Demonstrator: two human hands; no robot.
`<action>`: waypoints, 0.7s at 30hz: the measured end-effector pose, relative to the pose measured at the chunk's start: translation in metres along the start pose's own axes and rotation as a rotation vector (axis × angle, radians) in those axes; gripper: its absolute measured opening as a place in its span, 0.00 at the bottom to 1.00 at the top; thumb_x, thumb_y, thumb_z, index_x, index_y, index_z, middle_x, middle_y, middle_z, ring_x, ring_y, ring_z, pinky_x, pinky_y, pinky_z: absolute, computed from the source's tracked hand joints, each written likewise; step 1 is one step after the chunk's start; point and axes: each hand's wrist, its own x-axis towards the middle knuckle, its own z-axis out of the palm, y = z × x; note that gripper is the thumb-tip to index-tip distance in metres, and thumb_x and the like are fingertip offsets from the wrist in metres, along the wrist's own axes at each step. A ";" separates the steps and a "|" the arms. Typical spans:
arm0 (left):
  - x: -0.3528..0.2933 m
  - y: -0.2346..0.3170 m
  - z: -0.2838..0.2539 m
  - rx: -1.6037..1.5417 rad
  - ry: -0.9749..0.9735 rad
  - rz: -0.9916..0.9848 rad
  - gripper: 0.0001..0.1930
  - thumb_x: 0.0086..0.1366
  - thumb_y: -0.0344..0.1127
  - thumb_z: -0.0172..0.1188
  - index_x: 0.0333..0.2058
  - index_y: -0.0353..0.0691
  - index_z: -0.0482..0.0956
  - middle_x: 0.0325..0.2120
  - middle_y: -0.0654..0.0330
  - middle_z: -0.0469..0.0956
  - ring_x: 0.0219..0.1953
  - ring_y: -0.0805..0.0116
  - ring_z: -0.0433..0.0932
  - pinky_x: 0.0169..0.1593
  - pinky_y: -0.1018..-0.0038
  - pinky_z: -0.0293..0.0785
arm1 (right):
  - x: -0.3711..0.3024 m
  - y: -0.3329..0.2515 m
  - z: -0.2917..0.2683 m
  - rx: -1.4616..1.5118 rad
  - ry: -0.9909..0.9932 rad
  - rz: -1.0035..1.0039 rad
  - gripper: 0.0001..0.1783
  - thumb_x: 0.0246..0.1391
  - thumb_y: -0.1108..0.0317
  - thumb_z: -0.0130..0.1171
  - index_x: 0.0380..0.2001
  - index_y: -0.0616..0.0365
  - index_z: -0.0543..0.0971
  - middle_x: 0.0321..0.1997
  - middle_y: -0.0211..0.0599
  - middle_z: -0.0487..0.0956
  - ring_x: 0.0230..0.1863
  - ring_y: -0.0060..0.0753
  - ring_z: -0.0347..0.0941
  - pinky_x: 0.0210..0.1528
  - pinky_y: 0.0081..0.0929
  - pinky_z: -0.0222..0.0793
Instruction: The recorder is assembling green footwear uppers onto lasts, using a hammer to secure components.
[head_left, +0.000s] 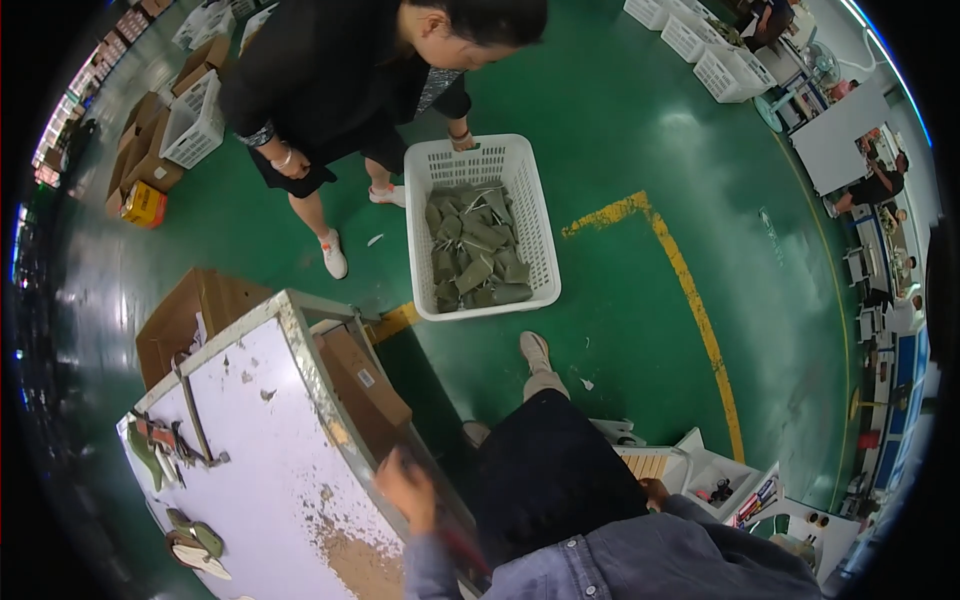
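Note:
My left hand (406, 490) is just over the near right edge of a worn white-topped table (270, 400). Its fingers are loosely curled, with nothing visible in them. By my right thigh, my right hand (655, 493) is beside a slatted wooden seat (645, 464); its fingers are mostly hidden. Ahead of me on the floor stands a white plastic basket (545, 235) with many olive-green fabric pieces (480, 245) inside. Another person (330, 90) bends over it, one hand (462, 141) at its far rim.
Scissors-like tools (175, 445) and green-and-white pieces (195, 540) lie on the table. An open cardboard box (205, 300) stands behind it, another box (365, 385) under it. White trays (725, 485) are at my right. Yellow lines (690, 290) mark the green floor.

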 end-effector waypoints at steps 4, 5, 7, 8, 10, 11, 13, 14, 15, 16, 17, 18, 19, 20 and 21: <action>0.102 0.092 0.144 -0.215 -0.308 0.306 0.27 0.53 0.31 0.60 0.53 0.39 0.68 0.46 0.47 0.72 0.51 0.49 0.70 0.53 0.60 0.67 | 0.035 0.067 -0.014 0.018 0.178 -0.126 0.16 0.50 0.56 0.49 0.30 0.57 0.78 0.32 0.48 0.78 0.34 0.49 0.74 0.39 0.35 0.71; 0.116 0.103 0.161 -0.174 -0.400 0.297 0.29 0.52 0.33 0.62 0.55 0.38 0.67 0.49 0.48 0.71 0.54 0.50 0.67 0.57 0.58 0.63 | 0.039 0.048 -0.038 -0.437 0.070 -0.322 0.16 0.55 0.57 0.45 0.27 0.57 0.76 0.32 0.44 0.79 0.30 0.42 0.75 0.33 0.34 0.70; 0.146 0.116 0.234 -0.072 -0.421 0.340 0.32 0.52 0.34 0.62 0.56 0.36 0.64 0.52 0.47 0.68 0.57 0.49 0.65 0.59 0.58 0.61 | 0.031 -0.014 -0.048 0.569 0.195 0.357 0.16 0.60 0.59 0.44 0.35 0.60 0.76 0.30 0.38 0.78 0.27 0.28 0.76 0.25 0.25 0.71; 0.160 0.132 0.277 -0.023 -0.458 0.436 0.35 0.51 0.36 0.63 0.57 0.35 0.61 0.54 0.47 0.66 0.59 0.48 0.62 0.61 0.58 0.59 | 0.032 0.017 -0.059 0.682 0.252 0.331 0.17 0.59 0.60 0.47 0.41 0.63 0.74 0.30 0.40 0.78 0.27 0.30 0.76 0.25 0.27 0.72; 0.178 0.124 0.357 0.127 -0.522 0.485 0.38 0.49 0.40 0.65 0.58 0.35 0.60 0.58 0.48 0.61 0.63 0.50 0.55 0.64 0.56 0.54 | 0.026 0.041 -0.073 0.601 0.251 0.415 0.22 0.57 0.56 0.52 0.44 0.65 0.71 0.28 0.42 0.78 0.23 0.32 0.76 0.23 0.27 0.73; 0.188 0.122 0.391 0.201 -0.639 0.465 0.37 0.50 0.42 0.64 0.57 0.35 0.60 0.56 0.46 0.64 0.61 0.50 0.59 0.63 0.56 0.56 | 0.014 0.047 -0.077 0.610 0.274 0.467 0.22 0.58 0.56 0.52 0.45 0.65 0.71 0.29 0.43 0.78 0.23 0.34 0.76 0.23 0.26 0.73; 0.203 0.130 0.444 0.210 -0.966 0.253 0.36 0.51 0.45 0.63 0.55 0.35 0.60 0.51 0.44 0.70 0.55 0.48 0.68 0.61 0.56 0.59 | -0.007 0.048 -0.095 0.372 0.305 0.414 0.21 0.57 0.54 0.53 0.38 0.65 0.76 0.28 0.39 0.77 0.28 0.29 0.74 0.29 0.25 0.70; 0.202 0.137 0.459 0.154 -1.165 0.058 0.35 0.52 0.45 0.61 0.55 0.36 0.60 0.47 0.44 0.74 0.51 0.47 0.72 0.59 0.56 0.60 | -0.024 0.069 -0.102 0.143 0.280 0.276 0.22 0.57 0.53 0.54 0.38 0.66 0.76 0.28 0.39 0.77 0.31 0.28 0.74 0.32 0.26 0.70; 0.194 0.140 0.469 0.151 -1.204 0.042 0.35 0.52 0.45 0.61 0.55 0.36 0.60 0.47 0.44 0.74 0.51 0.47 0.72 0.59 0.56 0.60 | -0.031 0.083 -0.103 0.456 0.245 0.488 0.24 0.56 0.53 0.54 0.39 0.67 0.76 0.30 0.38 0.78 0.35 0.29 0.73 0.38 0.29 0.68; 0.187 0.144 0.476 0.135 -1.187 0.073 0.34 0.53 0.45 0.60 0.56 0.37 0.59 0.43 0.45 0.76 0.46 0.47 0.75 0.56 0.55 0.63 | -0.039 0.096 -0.115 0.443 0.243 0.520 0.24 0.56 0.53 0.54 0.39 0.67 0.76 0.30 0.38 0.78 0.35 0.29 0.73 0.38 0.29 0.68; 0.184 0.136 0.476 0.141 -1.157 0.105 0.34 0.54 0.44 0.59 0.56 0.38 0.58 0.38 0.45 0.78 0.42 0.46 0.77 0.52 0.55 0.66 | -0.033 0.086 -0.116 0.292 0.194 0.573 0.23 0.56 0.53 0.53 0.39 0.67 0.76 0.32 0.41 0.78 0.36 0.32 0.74 0.38 0.29 0.69; 0.173 0.126 0.481 0.160 -1.169 0.096 0.34 0.54 0.44 0.59 0.56 0.38 0.58 0.38 0.45 0.78 0.42 0.46 0.77 0.52 0.55 0.66 | -0.026 0.076 -0.118 0.144 0.145 0.612 0.23 0.56 0.54 0.53 0.39 0.68 0.76 0.33 0.43 0.78 0.36 0.34 0.74 0.39 0.30 0.69; 0.156 0.115 0.485 0.221 -1.115 0.100 0.36 0.53 0.43 0.59 0.58 0.38 0.56 0.36 0.47 0.79 0.41 0.47 0.78 0.50 0.56 0.68 | -0.015 0.065 -0.127 -0.355 -0.044 0.102 0.23 0.56 0.54 0.52 0.39 0.68 0.75 0.36 0.48 0.78 0.38 0.39 0.75 0.39 0.31 0.69; 0.146 0.111 0.485 0.273 -1.053 0.106 0.38 0.52 0.42 0.59 0.60 0.38 0.53 0.33 0.48 0.80 0.39 0.48 0.79 0.47 0.58 0.70 | -0.004 0.066 -0.128 -0.297 0.022 0.135 0.23 0.56 0.55 0.51 0.41 0.68 0.75 0.37 0.50 0.77 0.40 0.41 0.75 0.40 0.31 0.70; 0.143 0.111 0.479 0.287 -1.036 0.102 0.38 0.52 0.42 0.59 0.60 0.38 0.53 0.33 0.48 0.80 0.39 0.48 0.79 0.47 0.58 0.70 | 0.019 0.035 -0.129 -0.007 0.066 0.281 0.24 0.57 0.54 0.51 0.44 0.67 0.73 0.35 0.48 0.78 0.33 0.39 0.76 0.33 0.31 0.72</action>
